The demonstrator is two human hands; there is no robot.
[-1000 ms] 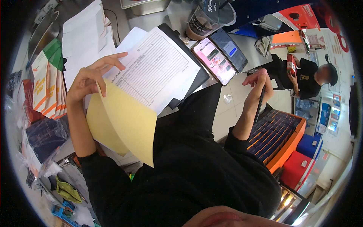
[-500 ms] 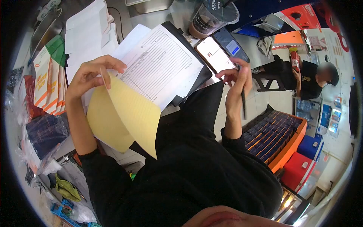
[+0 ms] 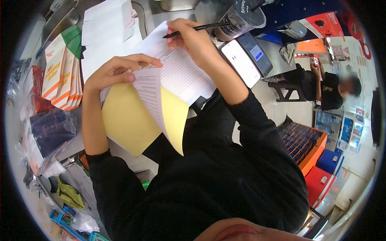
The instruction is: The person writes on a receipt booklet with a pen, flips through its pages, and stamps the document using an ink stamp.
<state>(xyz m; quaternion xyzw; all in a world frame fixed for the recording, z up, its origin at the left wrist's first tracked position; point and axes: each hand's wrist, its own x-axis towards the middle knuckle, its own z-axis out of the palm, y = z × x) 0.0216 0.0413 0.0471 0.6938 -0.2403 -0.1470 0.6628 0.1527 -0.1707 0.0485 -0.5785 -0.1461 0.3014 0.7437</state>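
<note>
In the head view, my left hand (image 3: 120,72) pinches the edge of a lifted form sheet (image 3: 148,86), which has ruled print on its pale face. Its lower part curls over to a yellow side. Another yellow sheet (image 3: 128,116) hangs below that hand. My right hand (image 3: 193,42) grips a black pen (image 3: 211,26) over the top of a lined white form (image 3: 187,76). The pen's tip is close to the paper; I cannot tell if it touches.
Two phones, one with a white screen (image 3: 240,62) and one with a dark screen (image 3: 255,52), lie beside a plastic drink cup (image 3: 243,20). White papers (image 3: 106,28) and orange-white packets (image 3: 60,76) lie left. Another person (image 3: 331,86) sits right, near an orange crate (image 3: 315,148).
My right hand has moved left and up from beside the phones to the form's top, with the pen now pointing left. The lifted sheet has turned, showing its printed face.
</note>
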